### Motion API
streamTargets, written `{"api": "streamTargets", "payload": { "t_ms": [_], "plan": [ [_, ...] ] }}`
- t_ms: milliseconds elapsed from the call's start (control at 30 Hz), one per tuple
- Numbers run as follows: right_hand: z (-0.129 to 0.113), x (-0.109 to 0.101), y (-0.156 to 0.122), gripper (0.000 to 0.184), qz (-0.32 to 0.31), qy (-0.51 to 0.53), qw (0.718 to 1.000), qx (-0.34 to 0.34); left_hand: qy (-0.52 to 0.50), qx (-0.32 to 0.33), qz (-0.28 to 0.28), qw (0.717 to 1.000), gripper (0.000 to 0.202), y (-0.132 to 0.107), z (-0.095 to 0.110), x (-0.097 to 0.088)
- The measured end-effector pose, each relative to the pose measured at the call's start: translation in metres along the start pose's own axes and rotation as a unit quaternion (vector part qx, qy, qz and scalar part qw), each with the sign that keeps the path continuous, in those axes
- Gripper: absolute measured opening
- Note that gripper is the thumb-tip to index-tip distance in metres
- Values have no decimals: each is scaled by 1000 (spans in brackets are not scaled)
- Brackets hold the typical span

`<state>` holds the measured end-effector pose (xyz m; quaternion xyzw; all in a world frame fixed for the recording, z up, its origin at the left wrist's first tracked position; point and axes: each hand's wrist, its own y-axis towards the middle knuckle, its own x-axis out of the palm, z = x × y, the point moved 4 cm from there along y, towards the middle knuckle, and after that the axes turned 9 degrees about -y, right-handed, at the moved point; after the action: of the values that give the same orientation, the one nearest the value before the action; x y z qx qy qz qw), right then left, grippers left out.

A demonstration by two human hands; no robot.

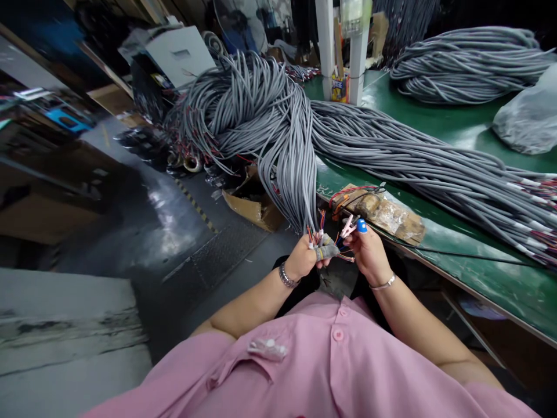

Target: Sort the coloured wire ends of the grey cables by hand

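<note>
My left hand (303, 257) is closed around the stripped end of a grey multi-core cable, whose thin coloured wires (322, 219) fan out between the fingers. A worn grey finger cover (327, 251) sits on one of its fingers. Just to the right, my right hand (369, 253) pinches a pale pink clip (348, 226) whose jaws are close to the wires. A blue cap (361, 226) covers the right thumb. From a large heap of grey cables (291, 139), a bundle hangs down to my left hand. Both hands are in front of my body, by the bench edge.
The green bench (461, 270) carries long grey cables (418, 154), a coiled bundle (470, 64) and a plastic bag (528, 113). A taped wooden block (383, 215) with red and black leads lies at its edge. An open cardboard box (248, 206) stands on the floor below.
</note>
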<state>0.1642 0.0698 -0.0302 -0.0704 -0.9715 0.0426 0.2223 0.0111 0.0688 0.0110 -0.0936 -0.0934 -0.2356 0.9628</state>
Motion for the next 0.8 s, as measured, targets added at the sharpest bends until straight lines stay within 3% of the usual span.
{"api": "streamTargets", "payload": {
  "t_ms": [100,267,333,800],
  "plan": [
    [-1,-4,0,42,58,-80,993,-71,-17,-2,1,1000,37,4,0,0],
    [7,7,6,46,-22,55,997,42,-37,-14,7,999,37,9,-5,-2],
    [6,10,8,43,-25,99,992,68,-31,-19,4,999,37,9,-5,-2],
    [5,9,9,33,16,134,990,51,-13,-13,2,1000,38,5,-2,-1]
  ]
}}
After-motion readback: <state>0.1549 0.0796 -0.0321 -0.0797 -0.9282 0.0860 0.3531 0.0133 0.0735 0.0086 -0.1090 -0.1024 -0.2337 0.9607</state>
